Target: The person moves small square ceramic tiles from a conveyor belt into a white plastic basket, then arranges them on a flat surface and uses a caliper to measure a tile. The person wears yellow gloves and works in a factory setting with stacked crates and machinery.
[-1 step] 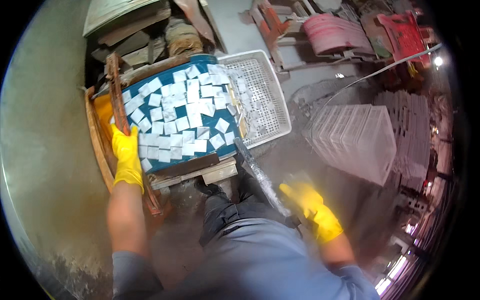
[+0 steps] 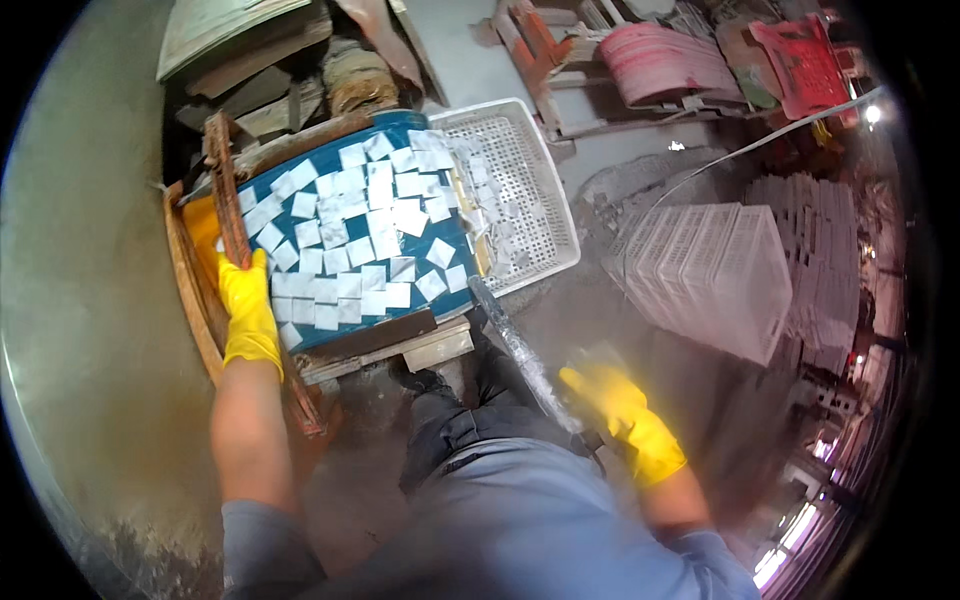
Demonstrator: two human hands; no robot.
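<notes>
My left hand (image 2: 246,305), in a yellow rubber glove, is closed around a reddish-brown bar (image 2: 228,185) at the left edge of a blue surface (image 2: 440,312). Many small white and grey-veined square tiles (image 2: 382,185) lie on that surface, some in rows, others askew. My right hand (image 2: 618,408), gloved in yellow too, hangs to the right of my body, apart from the tiles. Motion smears its fingers, and nothing can be made out in them. Close to it runs a worn grey metal bar (image 2: 515,345), slanting from the surface's near right corner toward my waist.
A white perforated crate (image 2: 545,190) with tile pieces adjoins the surface's right side. Further right stand stacked white crates (image 2: 700,270) and a grey stack of slabs (image 2: 815,260). A thin hose (image 2: 765,140) crosses there. Red bins (image 2: 800,70) and a wooden frame (image 2: 540,50) are at the back.
The tiles, the blue surface and my left hand sit very slightly further left in the view. Otherwise both hands keep nearly the same places.
</notes>
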